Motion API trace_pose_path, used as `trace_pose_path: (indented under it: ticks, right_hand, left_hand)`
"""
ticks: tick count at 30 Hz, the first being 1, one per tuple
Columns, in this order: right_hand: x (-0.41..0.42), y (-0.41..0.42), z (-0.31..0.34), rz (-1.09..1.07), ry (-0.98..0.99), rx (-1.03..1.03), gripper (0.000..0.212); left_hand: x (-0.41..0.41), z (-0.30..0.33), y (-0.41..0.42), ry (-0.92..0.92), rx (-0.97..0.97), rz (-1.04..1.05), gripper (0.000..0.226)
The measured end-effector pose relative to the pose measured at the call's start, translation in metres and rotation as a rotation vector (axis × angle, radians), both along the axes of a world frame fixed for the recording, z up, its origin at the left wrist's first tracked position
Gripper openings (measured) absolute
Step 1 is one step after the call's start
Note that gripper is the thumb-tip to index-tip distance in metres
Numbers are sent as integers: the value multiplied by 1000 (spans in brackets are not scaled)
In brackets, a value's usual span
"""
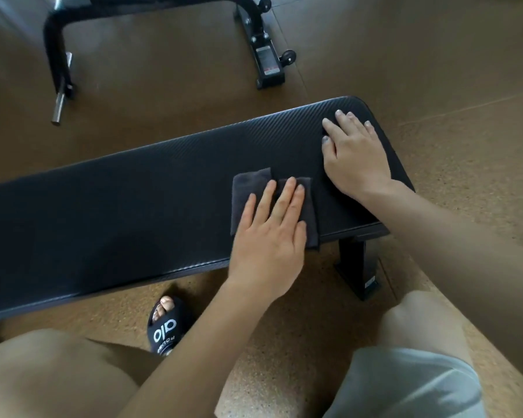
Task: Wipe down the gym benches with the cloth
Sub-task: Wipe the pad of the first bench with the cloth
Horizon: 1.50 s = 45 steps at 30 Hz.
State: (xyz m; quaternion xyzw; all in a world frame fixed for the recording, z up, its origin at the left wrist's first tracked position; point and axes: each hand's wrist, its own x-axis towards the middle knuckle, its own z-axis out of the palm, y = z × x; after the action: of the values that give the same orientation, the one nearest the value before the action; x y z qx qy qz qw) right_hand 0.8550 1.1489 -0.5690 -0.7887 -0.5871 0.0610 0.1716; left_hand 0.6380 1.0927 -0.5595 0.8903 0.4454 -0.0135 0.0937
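Left hand flat on the dark cloth, near the black bench's right end.
Right hand lies spread and empty beyond it; a second bench frame stands behind, a slipper below.

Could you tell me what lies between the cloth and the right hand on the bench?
Nothing: in the head view only bare black bench padding separates the dark cloth, pressed flat under the left hand, from the right hand.
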Motion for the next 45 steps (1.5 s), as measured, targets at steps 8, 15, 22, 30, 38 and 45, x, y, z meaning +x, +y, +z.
trace_pose_path:
  ticks: [8, 15, 22, 30, 38, 45]
  right_hand:
    - [7, -67, -7, -54, -68, 19, 51]
    - [8, -65, -9, -106, -21, 172, 49]
    - [12, -66, -10, -91, 18, 152, 51]
    - [9, -63, -10, -150, 38, 216, 51]
    - [14, -64, -6, -147, 128, 211, 64]
    - [-18, -57, 14, -85, -82, 63, 60]
  left_hand:
    - [-26, -4, -7, 27, 25, 150, 61]
    - [77, -4, 23, 0, 32, -28, 61]
    - [-4, -3, -16, 50, 4, -143, 58]
    - [42, 0, 8, 27, -25, -150, 60]
    - [100, 16, 52, -29, -229, -295, 57]
    - [0, 52, 93, -134, -85, -89, 68]
